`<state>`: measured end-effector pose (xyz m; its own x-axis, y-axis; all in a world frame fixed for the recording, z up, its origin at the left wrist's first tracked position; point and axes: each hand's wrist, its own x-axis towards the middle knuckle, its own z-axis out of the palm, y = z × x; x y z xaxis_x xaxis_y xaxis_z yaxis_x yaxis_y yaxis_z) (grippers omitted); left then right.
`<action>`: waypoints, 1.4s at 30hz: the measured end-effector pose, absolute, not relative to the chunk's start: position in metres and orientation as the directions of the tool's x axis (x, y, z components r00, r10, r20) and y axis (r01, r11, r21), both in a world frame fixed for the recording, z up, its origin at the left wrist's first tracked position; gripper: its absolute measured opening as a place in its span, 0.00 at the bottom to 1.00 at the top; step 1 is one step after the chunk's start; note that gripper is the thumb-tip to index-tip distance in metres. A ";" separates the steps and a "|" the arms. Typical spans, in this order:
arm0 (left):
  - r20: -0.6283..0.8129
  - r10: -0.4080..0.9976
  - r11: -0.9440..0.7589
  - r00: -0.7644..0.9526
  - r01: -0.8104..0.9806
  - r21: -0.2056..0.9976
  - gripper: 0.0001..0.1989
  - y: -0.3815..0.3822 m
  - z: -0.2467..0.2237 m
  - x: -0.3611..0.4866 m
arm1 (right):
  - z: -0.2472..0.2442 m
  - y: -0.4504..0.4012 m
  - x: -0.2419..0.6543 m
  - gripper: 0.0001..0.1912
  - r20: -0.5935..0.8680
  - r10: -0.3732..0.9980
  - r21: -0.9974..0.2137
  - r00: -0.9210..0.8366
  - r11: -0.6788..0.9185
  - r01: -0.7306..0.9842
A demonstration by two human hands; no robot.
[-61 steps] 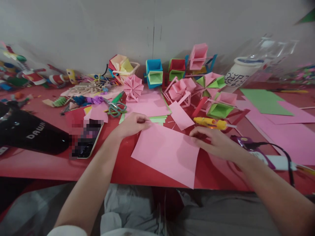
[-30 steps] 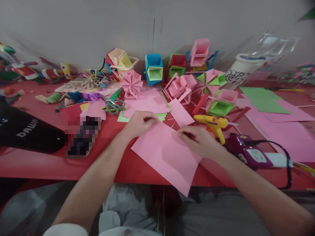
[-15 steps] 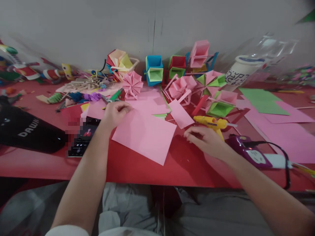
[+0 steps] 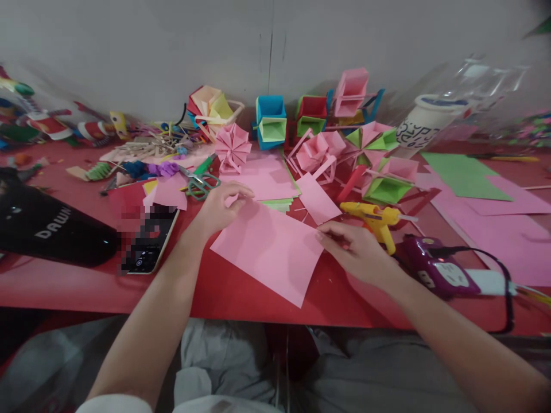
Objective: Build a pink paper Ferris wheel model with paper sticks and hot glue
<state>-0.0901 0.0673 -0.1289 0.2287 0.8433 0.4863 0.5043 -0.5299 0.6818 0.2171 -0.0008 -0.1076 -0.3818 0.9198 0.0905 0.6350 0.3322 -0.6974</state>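
A pink sheet of paper (image 4: 271, 246) lies on the red tabletop in front of me, between my hands. At its far left corner, my left hand (image 4: 224, 206) is closed on the edge with curled fingers. My right hand (image 4: 355, 249) pinches the right corner between thumb and fingers. Just beyond the sheet are a stack of pink and green paper (image 4: 264, 175) and a smaller pink paper piece (image 4: 317, 198). Green-handled scissors (image 4: 201, 184) lie beyond my left hand. A yellow glue gun (image 4: 373, 215) rests beyond my right hand.
Folded paper models, including a pink pinwheel shape (image 4: 232, 148), line the wall. At left are a phone (image 4: 150, 244) and a black DAWN tumbler (image 4: 55, 223). A purple power adapter (image 4: 441, 269) with a black cable, more coloured sheets (image 4: 467, 175) and a white cup (image 4: 430, 123) are at right.
The pink sheet has shifted right and towards me, with my left hand moving right along with it. My right hand has taken hold of its right corner. The scissors are now uncovered.
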 end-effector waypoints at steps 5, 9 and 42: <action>0.582 0.682 -0.731 0.443 0.439 0.522 0.06 0.049 -0.121 -0.049 | -0.110 -0.002 0.209 0.10 0.120 0.907 -0.678 -0.403 0.372 0.634; 0.494 0.653 -0.756 0.574 0.450 0.476 0.05 0.035 -0.118 -0.016 | -0.111 -0.006 0.201 0.10 0.175 0.897 -0.642 -0.406 0.417 0.643; 0.315 0.925 -0.380 0.212 0.503 0.776 0.14 0.059 -0.120 -0.082 | -0.102 -0.005 0.234 0.10 0.187 0.941 -0.666 -0.282 0.332 0.668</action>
